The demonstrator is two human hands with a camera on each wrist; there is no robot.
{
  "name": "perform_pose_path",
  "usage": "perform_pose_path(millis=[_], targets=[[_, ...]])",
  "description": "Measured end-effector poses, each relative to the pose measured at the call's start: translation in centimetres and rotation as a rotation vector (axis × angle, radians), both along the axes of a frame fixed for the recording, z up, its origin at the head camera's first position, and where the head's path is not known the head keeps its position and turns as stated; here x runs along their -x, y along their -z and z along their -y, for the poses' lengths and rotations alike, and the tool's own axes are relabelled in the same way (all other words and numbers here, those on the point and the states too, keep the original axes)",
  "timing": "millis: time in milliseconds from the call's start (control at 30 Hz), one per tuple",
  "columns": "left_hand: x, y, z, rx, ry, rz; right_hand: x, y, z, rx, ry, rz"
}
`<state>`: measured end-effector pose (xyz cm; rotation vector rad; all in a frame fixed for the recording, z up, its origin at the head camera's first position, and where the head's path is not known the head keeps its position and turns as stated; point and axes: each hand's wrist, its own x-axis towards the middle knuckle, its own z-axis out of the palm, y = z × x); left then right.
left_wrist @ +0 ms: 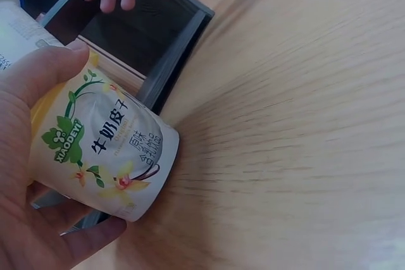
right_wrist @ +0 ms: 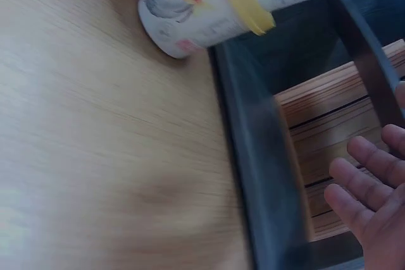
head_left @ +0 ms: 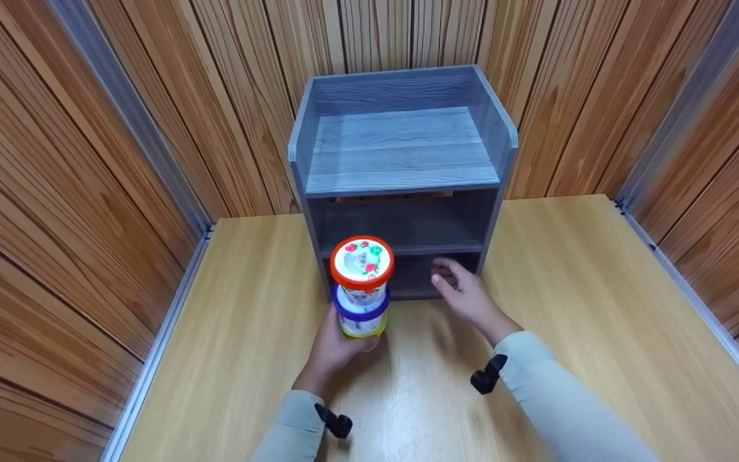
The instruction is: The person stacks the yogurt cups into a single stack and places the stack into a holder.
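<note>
Three lidded paper cups stand stacked in front of the grey shelf. The top cup has a red-rimmed lid with a fruit print. Under it, the middle cup has a purple-blue lid. The yellow-lidded bottom cup carries a leaf logo and flower pictures. My left hand grips this bottom cup from the left side, thumb up by its lid and fingers around its far side. To the right of the stack, in front of the shelf's lowest compartment, my right hand holds nothing, its fingers relaxed and slightly bent.
The grey wooden shelf has a walled top tray and two compartments below, and stands at the back of the light wooden table. Wood-plank walls enclose the table at the back and on both sides. Metal rails edge the sides.
</note>
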<state>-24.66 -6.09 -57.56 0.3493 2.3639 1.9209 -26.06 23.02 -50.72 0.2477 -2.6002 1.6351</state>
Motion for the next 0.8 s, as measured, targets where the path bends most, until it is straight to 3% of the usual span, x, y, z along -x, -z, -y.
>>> perform_pose_path(millis=[167, 400, 800], targets=[[-0.1, -0.7, 0.2, 0.011, 0.002, 0.011, 0.1, -2.2, -1.0, -0.051, -0.018, -0.031], [-0.5, -1.5, 0.5, -0.006, 0.001, 0.027, -0.4, -6.1, -2.1, -0.109, 0.006, 0.005], [-0.5, -2.1, 0.7, -0.011, 0.008, 0.017, -1.1, -13.6, -3.2, -0.14, 0.03, -0.237]])
